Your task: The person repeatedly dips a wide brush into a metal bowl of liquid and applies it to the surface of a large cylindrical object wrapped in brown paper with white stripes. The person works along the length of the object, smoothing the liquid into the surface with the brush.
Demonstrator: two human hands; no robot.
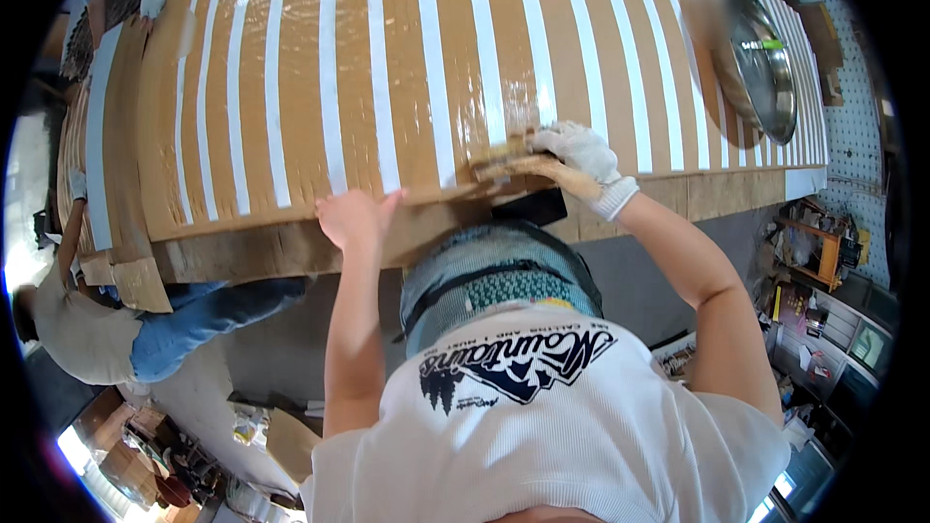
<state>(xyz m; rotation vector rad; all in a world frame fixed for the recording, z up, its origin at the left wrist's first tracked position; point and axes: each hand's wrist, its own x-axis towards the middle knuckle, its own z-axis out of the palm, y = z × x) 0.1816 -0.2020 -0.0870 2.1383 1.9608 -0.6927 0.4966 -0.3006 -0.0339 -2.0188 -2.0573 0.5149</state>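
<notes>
My right hand (581, 157), in a white knit glove, is closed around a flat wooden-handled brush (509, 167). The brush lies against the near edge of a long brown sheet (407, 87) striped with white strips (431, 58). Much of the sheet's left and middle part looks wet and glossy. My left hand (356, 217) is bare. It rests on the same near edge, left of the brush, with its thumb stretched away from the fingers, and holds nothing. The fingertips are partly hard to make out.
A round metal basin (760, 63) stands on the striped sheet at the far right. Co-workers are at the left end: one gloved hand (152, 2) touches the far left corner, and another person (107, 329) bends beside the table. Cluttered shelves (823, 242) stand at right.
</notes>
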